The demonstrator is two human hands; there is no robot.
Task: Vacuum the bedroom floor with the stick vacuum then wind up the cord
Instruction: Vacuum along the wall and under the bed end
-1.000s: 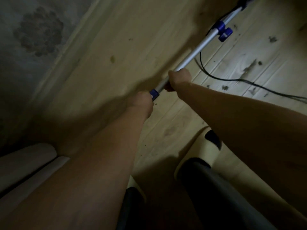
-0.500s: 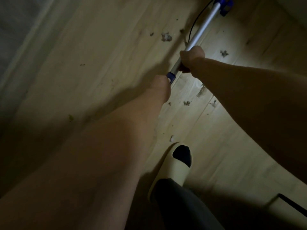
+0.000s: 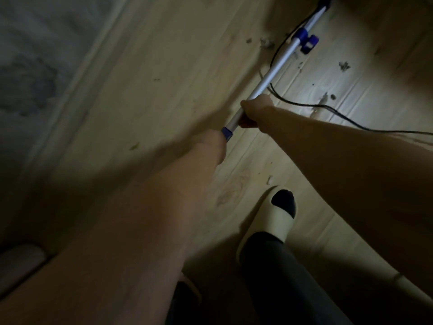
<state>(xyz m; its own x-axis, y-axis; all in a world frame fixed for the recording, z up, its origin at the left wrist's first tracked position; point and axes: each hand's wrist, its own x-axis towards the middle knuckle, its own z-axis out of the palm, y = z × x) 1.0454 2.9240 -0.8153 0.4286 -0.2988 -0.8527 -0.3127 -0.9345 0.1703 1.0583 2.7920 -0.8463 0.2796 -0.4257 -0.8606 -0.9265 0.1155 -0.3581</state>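
The stick vacuum's silver tube [image 3: 278, 64] slants from the middle of the view up to the top right, with a blue clamp [image 3: 305, 41] near its far end. Its head is out of frame. My right hand [image 3: 254, 111] grips the tube partway along. My left hand [image 3: 213, 146] holds the blue-tipped near end of the handle [image 3: 226, 133], its fingers hidden behind the wrist. The black cord [image 3: 351, 120] drops from the tube and trails off across the light wooden floor [image 3: 164, 66] to the right edge.
Dust clumps and crumbs [image 3: 343, 66] lie on the boards around the tube's far end. A patterned grey wall and pale skirting [image 3: 58, 66] run along the left. My foot in a cream slipper [image 3: 269, 221] stands below the hands. A padded edge [image 3: 18, 261] shows lower left.
The tube has been drawn back toward me and more of it and its blue clamp is in view. The cord now lies across the floor on the right. Both hands keep their hold.
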